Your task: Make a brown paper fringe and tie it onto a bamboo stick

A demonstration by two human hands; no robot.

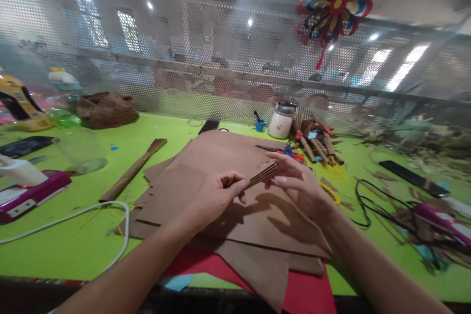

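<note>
My left hand (215, 198) is closed around a narrow, pleated piece of brown paper (263, 174), pinching it between thumb and fingers. The folded layers fan slightly at the end pointing right. Around that end, my right hand (303, 184) has its fingers stretched and apart; whether they touch the paper I cannot tell. Both hands are above a loose stack of brown paper sheets (217, 152), with red paper (309, 289) showing beneath its near edge. Scissors (270, 148) lie behind my right hand, partly hidden.
A rolled brown paper bundle (134, 169) lies left of the stack. Several similar bundles (320, 144) sit at back right, by a white jar (281, 120). A white cable (127, 225) loops at left; a black cable (364, 201) and paper scraps lie right.
</note>
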